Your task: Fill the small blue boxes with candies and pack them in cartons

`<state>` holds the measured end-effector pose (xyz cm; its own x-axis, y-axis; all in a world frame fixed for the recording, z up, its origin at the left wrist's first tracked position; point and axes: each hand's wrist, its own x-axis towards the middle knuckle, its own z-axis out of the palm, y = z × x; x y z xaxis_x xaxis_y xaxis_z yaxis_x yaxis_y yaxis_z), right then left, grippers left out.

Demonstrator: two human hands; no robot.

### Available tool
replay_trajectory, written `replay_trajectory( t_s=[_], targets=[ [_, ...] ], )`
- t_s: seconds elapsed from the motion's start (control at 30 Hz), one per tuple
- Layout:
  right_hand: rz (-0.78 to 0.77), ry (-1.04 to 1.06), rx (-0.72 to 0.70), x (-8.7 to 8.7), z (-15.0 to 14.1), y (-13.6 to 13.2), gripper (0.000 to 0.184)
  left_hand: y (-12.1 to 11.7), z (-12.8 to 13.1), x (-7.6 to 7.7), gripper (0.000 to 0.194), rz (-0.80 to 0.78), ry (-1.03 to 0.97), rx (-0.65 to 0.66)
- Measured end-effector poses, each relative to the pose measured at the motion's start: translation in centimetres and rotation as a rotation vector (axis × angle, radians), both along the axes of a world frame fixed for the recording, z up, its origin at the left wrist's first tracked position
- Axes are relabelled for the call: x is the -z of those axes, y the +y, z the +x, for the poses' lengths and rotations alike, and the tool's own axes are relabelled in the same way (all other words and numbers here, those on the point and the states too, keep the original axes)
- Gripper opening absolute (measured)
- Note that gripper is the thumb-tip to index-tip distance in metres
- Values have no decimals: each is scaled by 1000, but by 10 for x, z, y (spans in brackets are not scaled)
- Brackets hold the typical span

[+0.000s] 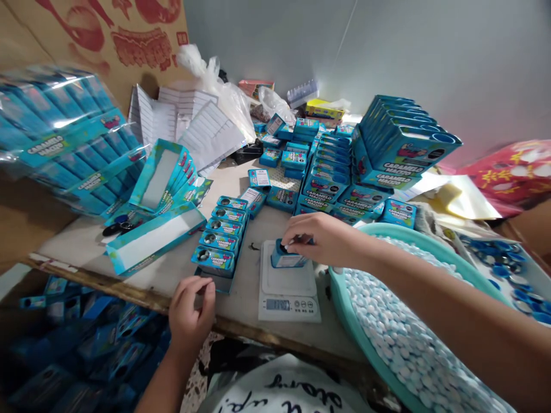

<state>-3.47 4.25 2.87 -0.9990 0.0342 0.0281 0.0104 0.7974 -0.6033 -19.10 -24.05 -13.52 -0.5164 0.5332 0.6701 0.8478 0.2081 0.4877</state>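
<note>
1. Here's my small blue box [287,261], on the pale kitchen scale [267,289], a little back from the table's [247,287] front edge.
2. My right hand [321,236] is the nearer one by far: it comes in from the right, over the turquoise basin [337,298] of pale candies [387,321], fingertips right at the box's top.
3. Those fingers are bent together over the round hole; whether they pinch a candy or just touch the box, I can't tell.
4. My left hand [191,307] is over by the front edge, loosely curled, nothing visible in it, beside the near end of a tray [221,282] with a row of similar boxes [219,236].
5. From that left hand, the box lies to the right and farther back, beyond the tray's near end.
6. Its long axis runs roughly side to side, about along the table's front edge.
7. Looks: bright blue, a pale printed panel facing me, dark round hole at the top left, the rest under my fingers.
</note>
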Motion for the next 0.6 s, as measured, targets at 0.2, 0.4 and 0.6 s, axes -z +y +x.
replay_trajectory(
  t_s=[0.2,0.4,0.6],
  targets=[
    [-33,107,13,12,1,-5,21,-1,-1,1,8,-11,-11,-6],
    [-57,114,75,16,3,-7,16,-2,-1,1,9,-4,-14,-6],
    [-81,248,153,29,7,-13,15,-1,0,1,8,-1,-8,-2]
  ],
)
